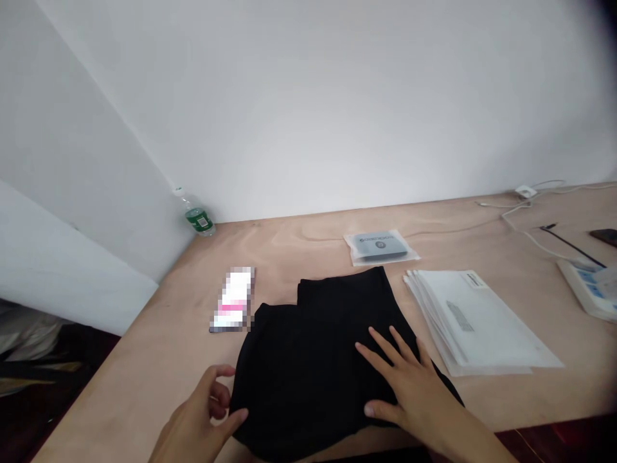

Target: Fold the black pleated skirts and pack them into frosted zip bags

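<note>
A black cloth garment [308, 366] lies spread on the wooden table, its upper edge stepped. At its left edge is my left hand [205, 411], fingers curled and apart, with the thumb resting on the fabric and nothing gripped. My right hand [409, 386] lies on the right part of the cloth, fingers spread and palm down.
Beyond the cloth lies a small packaged item [380, 247]. Frosted plastic bags [477, 321] are stacked to the right. A phone [234, 299] lies left, with a bottle [198, 218] at the wall. Cables [515, 209] and a white device [590, 289] sit far right.
</note>
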The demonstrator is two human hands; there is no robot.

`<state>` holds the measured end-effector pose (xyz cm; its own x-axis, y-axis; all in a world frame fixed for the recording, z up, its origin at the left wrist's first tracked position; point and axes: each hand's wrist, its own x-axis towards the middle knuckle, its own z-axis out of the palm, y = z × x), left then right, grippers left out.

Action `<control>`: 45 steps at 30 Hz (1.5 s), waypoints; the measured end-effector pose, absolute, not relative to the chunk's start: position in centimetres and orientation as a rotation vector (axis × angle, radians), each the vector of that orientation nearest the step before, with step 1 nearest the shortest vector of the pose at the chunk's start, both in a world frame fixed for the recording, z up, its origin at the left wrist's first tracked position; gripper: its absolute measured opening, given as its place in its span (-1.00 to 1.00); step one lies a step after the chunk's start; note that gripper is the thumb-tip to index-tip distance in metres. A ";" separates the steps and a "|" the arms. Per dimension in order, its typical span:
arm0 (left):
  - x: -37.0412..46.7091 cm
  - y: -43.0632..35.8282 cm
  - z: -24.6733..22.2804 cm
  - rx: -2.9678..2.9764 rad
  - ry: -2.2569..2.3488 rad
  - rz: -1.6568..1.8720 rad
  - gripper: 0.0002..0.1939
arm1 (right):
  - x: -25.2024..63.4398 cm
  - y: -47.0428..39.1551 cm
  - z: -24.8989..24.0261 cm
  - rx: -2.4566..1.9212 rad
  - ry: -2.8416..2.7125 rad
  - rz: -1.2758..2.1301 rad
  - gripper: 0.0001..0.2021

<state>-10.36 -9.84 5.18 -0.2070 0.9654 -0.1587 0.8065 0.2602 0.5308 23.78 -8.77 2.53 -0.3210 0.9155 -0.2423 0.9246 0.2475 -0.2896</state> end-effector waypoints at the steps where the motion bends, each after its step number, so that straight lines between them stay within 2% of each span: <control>1: -10.0 -9.3 5.6 1.643 2.100 0.438 -0.55 | 23.6 -8.3 3.2 1.821 2.460 -0.606 -0.31; 3: -7.9 -7.5 7.0 1.761 2.146 0.424 -0.49 | 22.5 -6.7 4.6 1.859 2.486 -0.565 -0.37; 5: -4.3 -4.8 8.3 2.013 2.061 0.427 -0.55 | 20.7 -4.3 5.9 1.938 2.521 -0.464 -0.41; 7: -0.1 -1.5 8.7 2.372 1.901 0.282 -0.61 | 18.7 -1.6 6.6 2.053 2.507 -0.363 -0.47; 12: 5.9 3.7 4.4 2.522 1.717 0.093 -0.46 | 15.7 3.4 4.6 2.122 2.524 -0.302 -0.56; 16: 5.2 4.0 0.9 2.510 1.783 0.107 -0.48 | 16.5 3.9 1.2 2.187 2.505 -0.268 -0.54; 21: 3.4 4.2 -0.1 2.468 1.856 0.151 -0.43 | 18.4 3.9 -1.2 2.280 2.465 -0.163 -0.45; 32: 0.7 4.2 0.1 2.353 1.918 0.151 -0.40 | 20.5 4.3 -2.1 2.563 2.182 0.083 -0.28; 45: -0.8 4.4 -0.2 2.315 1.887 0.059 -0.33 | 21.1 4.7 -2.8 2.638 2.144 0.038 -0.24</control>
<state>-0.82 4.38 -0.19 0.2059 0.9763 -0.0667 0.9702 -0.1947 0.1442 21.15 4.70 -2.76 0.2175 0.9597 0.1783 0.9654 -0.1845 -0.1845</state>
